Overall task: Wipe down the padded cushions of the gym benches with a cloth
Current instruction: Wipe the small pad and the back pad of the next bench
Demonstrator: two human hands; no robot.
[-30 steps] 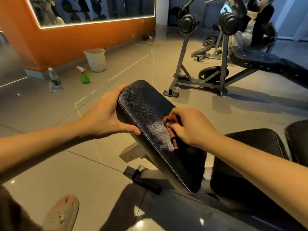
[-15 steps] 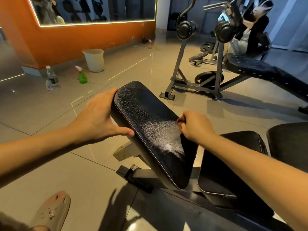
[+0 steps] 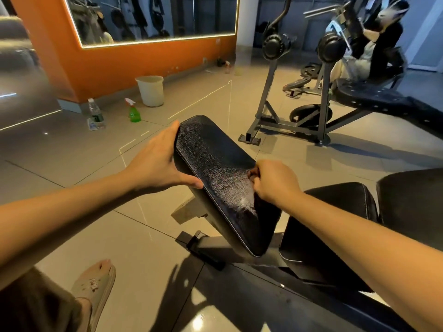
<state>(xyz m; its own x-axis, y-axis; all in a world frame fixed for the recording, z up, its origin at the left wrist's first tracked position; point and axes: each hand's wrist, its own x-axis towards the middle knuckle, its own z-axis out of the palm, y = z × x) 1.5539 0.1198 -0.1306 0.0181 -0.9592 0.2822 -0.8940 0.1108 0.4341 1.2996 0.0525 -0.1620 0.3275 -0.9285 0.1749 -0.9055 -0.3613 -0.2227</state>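
A black padded back cushion [image 3: 215, 159] of a gym bench tilts up in front of me, with a wet shiny streak near its right edge. My left hand [image 3: 155, 164] holds the cushion's left edge, thumb on top and fingers behind. My right hand [image 3: 273, 180] is curled at the cushion's right edge and grips a reddish cloth [image 3: 251, 174], of which only a small bit shows between the fingers. The black seat cushion [image 3: 335, 212] lies below my right forearm.
A green spray bottle [image 3: 134, 111], a clear water bottle [image 3: 94, 113] and a pale bucket [image 3: 150, 90] stand on the tiled floor by the orange wall. Another bench [image 3: 374, 99] with a weight rack [image 3: 287, 92] stands at the back right. My sandalled foot [image 3: 96, 283] is at the lower left.
My right hand with the cloth has slid from the middle of the cushion to its right edge, leaving a wet streak. The left hand keeps its hold on the left edge.
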